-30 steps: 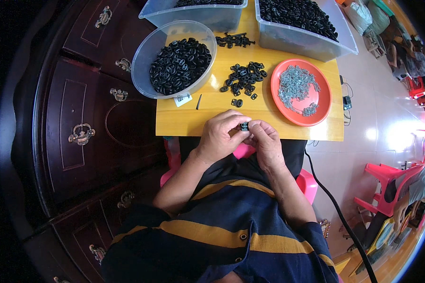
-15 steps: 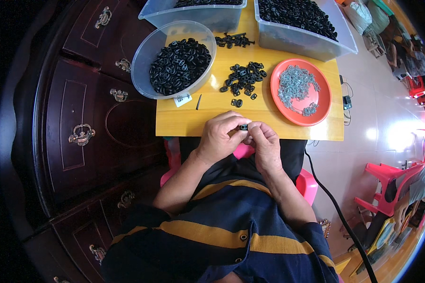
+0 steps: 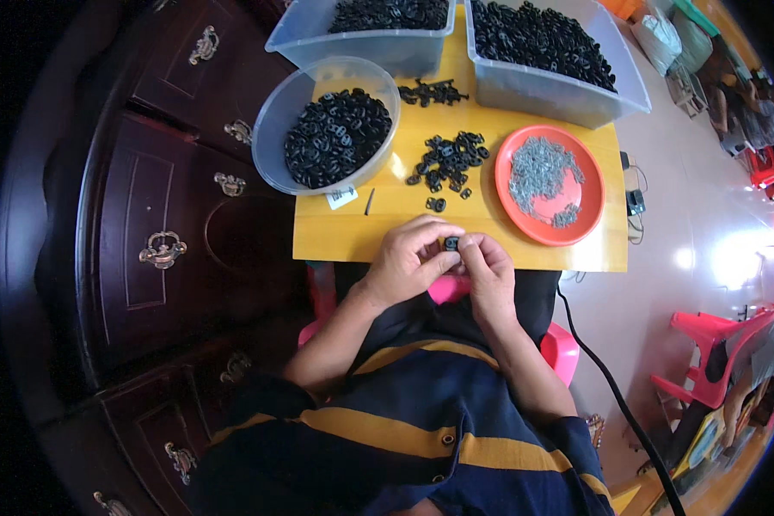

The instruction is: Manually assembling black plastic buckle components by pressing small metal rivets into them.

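Small black plastic part (image 3: 451, 243), likely light, stiff and easily dropped, sits pinched by its edges between left hand (image 3: 407, 262) and right hand (image 3: 488, 273) fingertips at the yellow table (image 3: 387, 236) near edge.

You sat at a small yellow wooden table (image 3: 353, 241) pushed against a dark brown wooden cabinet (image 3: 120, 215) on your left, its panelled doors and drawers fitted with ornate brass handles (image 3: 162, 249). Under you showed the edge of a pink plastic seat (image 3: 559, 348). The floor (image 3: 662, 301) to your right was pale and glossy, and a bright patch of light (image 3: 735, 258) glared off it. A black cable (image 3: 611, 391) trailed across that floor from beside the table toward the lower edge. Farther right stood a red plastic chair (image 3: 714, 348), and beyond it, near the rim, some coloured clutter was too bent and small for you to make out.
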Demonstrator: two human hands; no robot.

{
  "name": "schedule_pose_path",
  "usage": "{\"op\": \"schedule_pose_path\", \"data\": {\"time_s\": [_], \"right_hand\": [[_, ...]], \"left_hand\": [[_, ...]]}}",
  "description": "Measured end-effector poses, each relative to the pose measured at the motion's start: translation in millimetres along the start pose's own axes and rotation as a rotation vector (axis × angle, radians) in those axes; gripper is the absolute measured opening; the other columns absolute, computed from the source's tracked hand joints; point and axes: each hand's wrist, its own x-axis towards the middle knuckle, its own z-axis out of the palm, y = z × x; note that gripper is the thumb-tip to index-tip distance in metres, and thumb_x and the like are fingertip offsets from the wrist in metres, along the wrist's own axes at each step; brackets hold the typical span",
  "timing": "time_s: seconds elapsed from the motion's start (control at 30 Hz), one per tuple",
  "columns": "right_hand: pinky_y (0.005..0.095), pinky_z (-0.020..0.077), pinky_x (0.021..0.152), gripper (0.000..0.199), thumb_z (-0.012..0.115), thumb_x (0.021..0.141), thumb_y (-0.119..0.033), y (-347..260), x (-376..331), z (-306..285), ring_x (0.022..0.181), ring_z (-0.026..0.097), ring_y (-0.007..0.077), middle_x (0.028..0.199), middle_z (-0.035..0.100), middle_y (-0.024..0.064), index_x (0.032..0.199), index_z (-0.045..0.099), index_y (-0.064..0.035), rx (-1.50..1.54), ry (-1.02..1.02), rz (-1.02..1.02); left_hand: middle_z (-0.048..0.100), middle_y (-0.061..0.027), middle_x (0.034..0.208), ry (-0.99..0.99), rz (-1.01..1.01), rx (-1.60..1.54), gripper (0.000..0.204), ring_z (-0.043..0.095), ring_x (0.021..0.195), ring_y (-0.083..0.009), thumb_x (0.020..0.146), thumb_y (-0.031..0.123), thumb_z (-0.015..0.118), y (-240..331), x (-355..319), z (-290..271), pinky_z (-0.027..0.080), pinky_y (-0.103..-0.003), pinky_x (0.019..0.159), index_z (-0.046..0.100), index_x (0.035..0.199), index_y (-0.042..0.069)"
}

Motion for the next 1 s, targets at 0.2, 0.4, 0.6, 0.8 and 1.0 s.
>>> {"op": "schedule_pose_path", "data": {"time_s": [0.2,0.4,0.6,0.8,1.0], "right_hand": [[0.0201,0.0441,0.067,0.018,0.062,0.104,-0.019,-9,-1,-9,0.075,0.053,0.0031,0.083,0.062,-0.0043,0.099,0.066,-0.0024,-0.084,-0.072,0.007],[0.0261,0.0507,0.079,0.012,0.064,0.099,-0.012,-114,-33,29,0.086,0.061,0.0103,0.097,0.067,0.0051,0.1,0.063,-0.0009,-0.122,-0.345,-0.318],[0.035,0.0514,0.075,0.009,0.067,0.091,-0.004,-191,-36,95,0.072,0.066,0.028,0.085,0.067,0.0156,0.095,0.067,0.0039,0.356,-0.843,-0.828],[0.035,0.0509,0.071,0.008,0.066,0.092,-0.005,-184,-81,30,0.071,0.066,0.0275,0.084,0.067,0.0155,0.091,0.066,0.0025,0.391,-0.992,-0.795],[0.0351,0.0503,0.068,0.01,0.066,0.093,-0.007,-175,-67,72,0.07,0.065,0.027,0.082,0.066,0.0154,0.087,0.064,0.001,0.407,-1.049,-0.79]], "left_hand": [[0.067,-0.0074,0.087,-0.02,0.078,0.173,0.02,0.064,0.071,-0.0128,0.087,-0.002,0.071,5,3,-5,0.051,-0.027,0.063,0.071,0.107,0.001],[0.067,-0.0089,0.082,0.022,-0.002,0.137,0.016,0.061,0.064,-0.0136,0.088,0.001,0.07,18,10,-20,0.049,-0.028,0.06,0.071,0.104,0.002],[0.064,-0.0049,0.08,-0.075,-0.094,0.034,0.016,0.058,0.063,-0.0087,0.089,0.0,0.069,7,7,-3,0.047,-0.026,0.059,0.07,0.104,0.0],[0.069,-0.0011,0.084,-0.035,-0.125,0.091,0.016,0.061,0.071,-0.0064,0.089,0.002,0.07,12,-7,-16,0.05,-0.023,0.066,0.072,0.105,0.0],[0.068,-0.0013,0.083,-0.011,-0.123,0.028,0.016,0.061,0.07,-0.0061,0.089,0.001,0.07,16,-11,-15,0.049,-0.022,0.065,0.073,0.105,0.0]]}}
